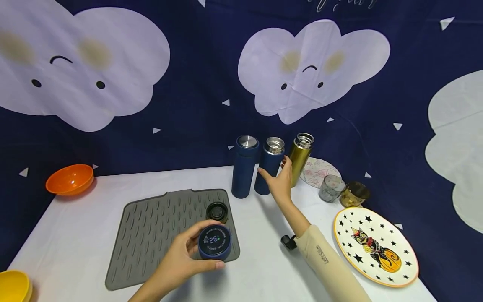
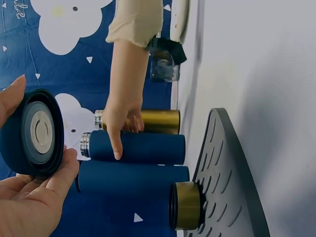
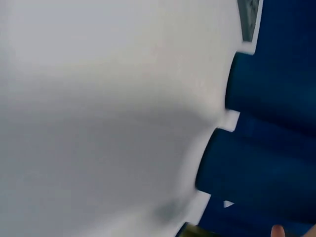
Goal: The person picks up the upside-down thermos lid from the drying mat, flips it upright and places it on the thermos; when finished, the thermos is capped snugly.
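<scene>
My left hand point(image 1: 185, 247) holds a dark blue flask lid point(image 1: 215, 241) between thumb and fingers. In the head view its lit top reads 26; the left wrist view shows its hollow underside. My right hand point(image 1: 280, 180) is spread about an uncapped blue flask point(image 1: 268, 167), thumb at its left and fingers at its right. A narrow gap shows between a fingertip point(image 3: 278, 231) and this flask in the right wrist view. To the left stands a capped blue flask point(image 1: 243, 174), and to the right an uncapped gold flask point(image 1: 300, 157). All three flasks are upright.
A gold-and-black lid point(image 1: 216, 212) lies on the grey drying mat point(image 1: 162, 235). Two tinted glasses point(image 1: 332, 188), a patterned disc point(image 1: 318, 171) and a cat plate point(image 1: 377, 247) are at right. An orange bowl point(image 1: 70, 180) and yellow bowl point(image 1: 14, 287) sit at left.
</scene>
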A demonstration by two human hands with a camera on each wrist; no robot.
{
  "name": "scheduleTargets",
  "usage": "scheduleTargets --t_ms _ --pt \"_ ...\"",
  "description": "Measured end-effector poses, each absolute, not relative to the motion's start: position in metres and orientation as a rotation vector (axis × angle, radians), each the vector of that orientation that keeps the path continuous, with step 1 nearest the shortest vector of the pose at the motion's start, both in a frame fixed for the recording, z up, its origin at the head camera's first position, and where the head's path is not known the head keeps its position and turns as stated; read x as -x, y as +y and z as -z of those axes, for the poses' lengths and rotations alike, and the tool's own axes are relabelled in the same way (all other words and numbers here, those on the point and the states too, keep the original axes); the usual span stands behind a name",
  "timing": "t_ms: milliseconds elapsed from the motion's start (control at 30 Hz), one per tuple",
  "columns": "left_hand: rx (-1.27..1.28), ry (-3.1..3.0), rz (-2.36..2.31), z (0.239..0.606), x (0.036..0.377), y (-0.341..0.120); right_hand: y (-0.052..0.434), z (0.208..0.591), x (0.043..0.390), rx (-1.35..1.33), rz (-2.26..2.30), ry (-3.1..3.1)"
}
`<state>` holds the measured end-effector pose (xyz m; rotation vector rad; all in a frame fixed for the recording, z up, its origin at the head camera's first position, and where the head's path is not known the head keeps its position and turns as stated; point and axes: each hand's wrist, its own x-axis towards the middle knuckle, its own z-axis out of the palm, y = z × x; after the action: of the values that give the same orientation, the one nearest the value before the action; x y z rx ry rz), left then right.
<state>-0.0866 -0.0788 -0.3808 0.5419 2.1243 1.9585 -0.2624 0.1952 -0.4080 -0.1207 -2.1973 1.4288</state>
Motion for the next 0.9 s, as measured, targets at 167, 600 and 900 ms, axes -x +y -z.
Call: scheduleTargets --t_ms 167,600,900 --pt "-0.557 2.135 -1.963 0.382 0.091 -0.079 0.199 0.414 0.276 0.188 -1.486 -2.221" --pt "-0.767 2.171 -1.984 0.358 0.142 -0.056 0.191 0.408 0.202 0.118 -1.591 -2.237" --pt "-0.828 2.165 -2.053 0.326 0.175 -0.019 0.178 0.413 0.151 -0.051 -1.569 -2.306"
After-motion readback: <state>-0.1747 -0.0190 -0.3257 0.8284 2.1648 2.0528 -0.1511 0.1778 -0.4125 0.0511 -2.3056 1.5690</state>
